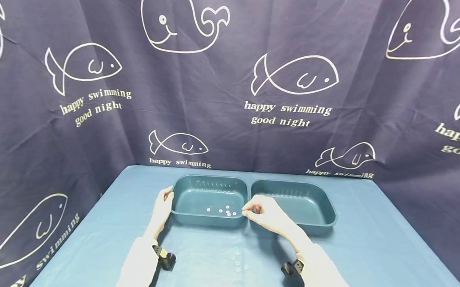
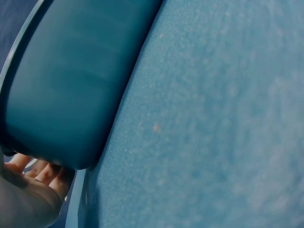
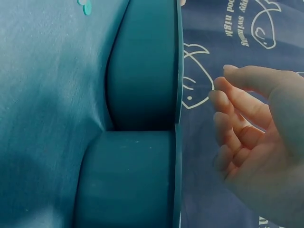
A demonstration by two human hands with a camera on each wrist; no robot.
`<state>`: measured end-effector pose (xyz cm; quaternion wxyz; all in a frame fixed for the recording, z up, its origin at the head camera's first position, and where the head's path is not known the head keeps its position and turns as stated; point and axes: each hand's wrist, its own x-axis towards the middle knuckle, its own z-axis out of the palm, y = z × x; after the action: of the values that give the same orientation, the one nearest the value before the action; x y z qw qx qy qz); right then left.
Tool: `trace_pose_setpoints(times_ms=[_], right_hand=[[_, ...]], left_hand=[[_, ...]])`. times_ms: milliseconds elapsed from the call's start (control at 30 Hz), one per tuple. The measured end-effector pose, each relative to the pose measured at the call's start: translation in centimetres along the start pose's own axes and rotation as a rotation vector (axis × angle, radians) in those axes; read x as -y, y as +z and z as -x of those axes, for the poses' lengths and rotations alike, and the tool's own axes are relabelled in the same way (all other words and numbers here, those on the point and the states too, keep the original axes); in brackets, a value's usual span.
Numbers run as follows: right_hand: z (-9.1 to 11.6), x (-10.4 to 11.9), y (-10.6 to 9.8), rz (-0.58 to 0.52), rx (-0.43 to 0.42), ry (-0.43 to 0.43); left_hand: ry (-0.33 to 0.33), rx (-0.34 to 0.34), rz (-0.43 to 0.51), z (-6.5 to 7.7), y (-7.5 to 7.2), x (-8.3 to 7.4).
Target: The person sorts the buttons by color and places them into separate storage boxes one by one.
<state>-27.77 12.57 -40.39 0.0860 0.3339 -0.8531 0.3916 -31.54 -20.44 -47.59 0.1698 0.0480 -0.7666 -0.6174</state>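
Note:
Two teal plastic bins stand side by side. The left bin [image 1: 208,220] has several small pale discs [image 1: 228,212] on its floor near the front right. My left hand [image 1: 163,204] rests against this bin's outer left end; in the left wrist view its bent fingers [image 2: 47,173] touch the wall, tips partly hidden. Over the seam between the bins is my right hand [image 1: 267,213], thumb and index tips close together at the left bin's right front corner. Nothing shows between those fingertips in the right wrist view. The right bin [image 1: 313,209] lies partly behind that hand.
Several small discs [image 1: 237,263] lie on the blue tablecloth [image 1: 201,266] in front of the bins; a green disc [image 3: 87,8] shows in the right wrist view. A dark curtain [image 1: 234,81] with white fish and whale drawings hangs behind the table and along both sides.

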Motion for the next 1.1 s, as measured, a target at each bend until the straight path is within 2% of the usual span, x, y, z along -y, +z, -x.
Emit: trace_pose_setpoints(times_ms=[700,900,967,1100], right_hand=[[3.2,0.4,1.3,-0.082,0.033,-0.074],[3.8,0.5,1.7,-0.099,0.014,-0.124],[3.9,1.5,1.4,-0.1,0.015,-0.127],[4.2,1.1,1.8,-0.093,0.013,-0.141]], left_hand=[[-0.004,-0.002,-0.007,0.1,-0.1,-0.2],[-0.001,-0.004,-0.011,0.0,-0.1,-0.2],[-0.004,-0.004,-0.015,0.1,-0.1,-0.2],[-0.004,-0.006,-0.016,0.1,-0.1,-0.2]])
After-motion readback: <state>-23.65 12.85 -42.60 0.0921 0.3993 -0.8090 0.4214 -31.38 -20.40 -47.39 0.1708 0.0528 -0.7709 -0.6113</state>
